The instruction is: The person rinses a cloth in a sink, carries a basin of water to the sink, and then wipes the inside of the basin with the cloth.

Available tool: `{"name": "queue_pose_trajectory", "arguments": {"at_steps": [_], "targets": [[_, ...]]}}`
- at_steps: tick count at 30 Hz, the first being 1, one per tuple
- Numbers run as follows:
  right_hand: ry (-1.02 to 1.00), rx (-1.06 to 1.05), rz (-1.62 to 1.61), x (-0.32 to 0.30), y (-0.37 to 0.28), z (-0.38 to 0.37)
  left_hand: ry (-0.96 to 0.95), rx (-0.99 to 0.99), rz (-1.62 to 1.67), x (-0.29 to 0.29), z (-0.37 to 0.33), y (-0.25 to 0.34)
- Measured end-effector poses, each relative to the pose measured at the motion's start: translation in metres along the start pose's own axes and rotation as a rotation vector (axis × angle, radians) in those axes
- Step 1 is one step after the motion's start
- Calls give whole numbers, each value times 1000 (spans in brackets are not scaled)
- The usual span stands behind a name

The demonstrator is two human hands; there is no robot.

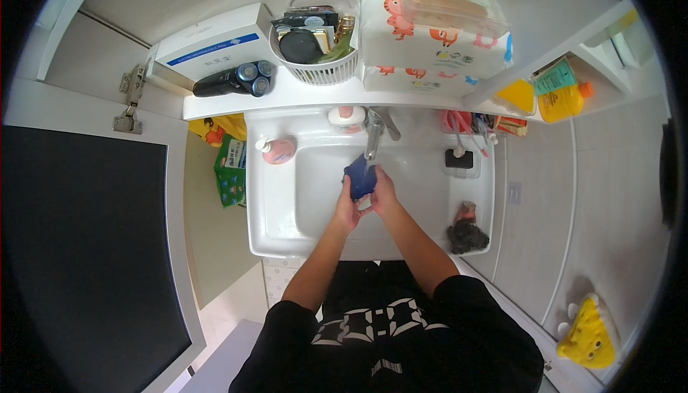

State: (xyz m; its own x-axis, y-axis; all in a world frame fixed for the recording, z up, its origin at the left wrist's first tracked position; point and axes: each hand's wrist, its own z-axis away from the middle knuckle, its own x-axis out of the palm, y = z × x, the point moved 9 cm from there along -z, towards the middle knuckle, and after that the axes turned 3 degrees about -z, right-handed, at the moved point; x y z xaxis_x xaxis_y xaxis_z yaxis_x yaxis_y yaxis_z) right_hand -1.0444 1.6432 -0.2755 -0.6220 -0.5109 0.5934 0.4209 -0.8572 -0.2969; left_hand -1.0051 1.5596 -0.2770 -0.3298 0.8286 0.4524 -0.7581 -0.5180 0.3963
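A dark blue cloth [360, 181] is held between both hands over the basin of the white sink [271, 210], right below the tap [373, 135]. At its left edge my left hand [347, 211] grips it with the thumb up along the side. My right hand [383, 191] closes on its right edge. The fingers beneath the cloth are partly hidden. What looks like a thin stream of water falls from the spout onto it.
A pink pump bottle [277, 151] stands on the sink's left rim, a white soap bottle [347, 119] beside the tap. On the right rim lie a dark scrubber [467, 237] and a black soap bar [459, 158]. The shelf above holds a shaver [233, 80], a basket [319, 72] and tissue packs [423, 56].
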Motion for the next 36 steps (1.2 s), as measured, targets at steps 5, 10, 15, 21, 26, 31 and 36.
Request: {"name": "queue_pose_trajectory", "arguments": {"at_steps": [5, 10, 15, 21, 26, 31, 36], "targets": [[-40, -450, 1040, 4, -26, 3, 200, 329, -73, -16, 3, 24], [111, -276, 478, -53, -36, -14, 171, 459, -261, -13, 18, 45], [-306, 29, 122, -16, -7, -3, 148, 457, -307, -17, 21, 46], [-262, 69, 171, 1, 15, -2, 502, 618, -1036, -8, 12, 69], [-137, 92, 94, 24, 27, 12, 663, 870, -910, 19, 55, 87], [97, -311, 314, 8, -1, -2, 620, 855, -1050, 40, 59, 95], [108, -410, 463, -4, -10, -11, 693, 678, -1218, 38, 48, 90]]}}
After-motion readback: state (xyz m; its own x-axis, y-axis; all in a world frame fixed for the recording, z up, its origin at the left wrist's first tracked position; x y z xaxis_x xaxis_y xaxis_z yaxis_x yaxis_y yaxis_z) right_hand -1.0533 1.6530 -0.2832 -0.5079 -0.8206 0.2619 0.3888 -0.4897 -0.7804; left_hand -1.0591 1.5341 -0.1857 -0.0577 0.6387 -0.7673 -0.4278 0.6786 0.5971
